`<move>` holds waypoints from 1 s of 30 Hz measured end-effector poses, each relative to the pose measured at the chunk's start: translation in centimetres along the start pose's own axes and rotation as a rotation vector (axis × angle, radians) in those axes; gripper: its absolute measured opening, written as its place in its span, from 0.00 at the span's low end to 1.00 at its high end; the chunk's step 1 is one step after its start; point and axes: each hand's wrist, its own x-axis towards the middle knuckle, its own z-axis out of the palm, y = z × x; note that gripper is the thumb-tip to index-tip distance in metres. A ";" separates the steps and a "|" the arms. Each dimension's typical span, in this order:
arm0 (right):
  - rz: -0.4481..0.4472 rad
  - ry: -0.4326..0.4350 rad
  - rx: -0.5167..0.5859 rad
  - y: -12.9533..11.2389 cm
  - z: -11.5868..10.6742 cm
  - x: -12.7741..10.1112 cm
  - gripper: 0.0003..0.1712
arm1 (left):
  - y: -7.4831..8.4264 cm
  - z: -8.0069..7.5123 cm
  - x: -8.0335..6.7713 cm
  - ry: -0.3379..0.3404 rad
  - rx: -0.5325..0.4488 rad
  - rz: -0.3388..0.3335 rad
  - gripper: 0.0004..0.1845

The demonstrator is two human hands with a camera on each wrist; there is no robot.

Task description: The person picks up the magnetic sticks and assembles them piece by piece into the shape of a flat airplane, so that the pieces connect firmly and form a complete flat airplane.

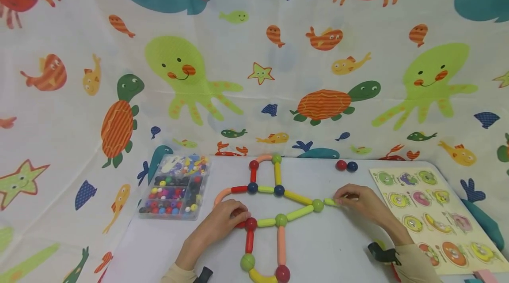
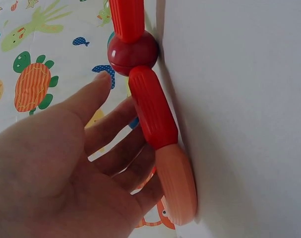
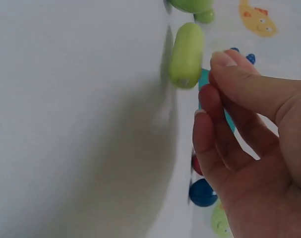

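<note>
A figure of coloured rods and balls lies on the white table. My left hand (image 1: 222, 222) is by a red ball (image 1: 251, 224) at its left side. In the left wrist view its relaxed fingers reach behind a red rod (image 2: 152, 109), which joins a salmon piece (image 2: 177, 186); contact is unclear. On the right, a short light-green rod (image 3: 187, 54) extends from a green ball (image 1: 318, 205). Close beside that rod's free end is my right hand (image 1: 359, 201). Its fingers are loosely bent, and the right wrist view shows a gap between them and the rod.
A divided clear box (image 1: 171, 188) of beads stands at the back left. Loose red (image 1: 341, 165) and dark blue balls (image 1: 352, 166) sit at the back. A picture board (image 1: 437, 216) lies on the right. Behind everything hangs a sea-animal curtain (image 1: 254, 111).
</note>
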 end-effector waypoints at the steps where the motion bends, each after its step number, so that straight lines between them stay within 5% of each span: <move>1: 0.004 -0.005 0.003 0.1 0.1 0.0 0.08 | 0.0 0.0 0.0 0.000 -0.001 0.003 0.13; 13: 0.199 -0.081 0.022 -1.1 1.2 -0.6 0.19 | 0.2 0.0 0.1 -0.003 -0.009 -0.016 0.13; 18: 0.179 -0.121 -0.005 -1.8 2.0 -0.4 0.22 | 0.1 0.1 0.1 0.000 -0.014 -0.009 0.12; 30: 0.107 -0.088 -0.086 -1.7 1.9 -0.2 0.13 | 0.1 0.2 0.1 0.006 -0.011 -0.002 0.12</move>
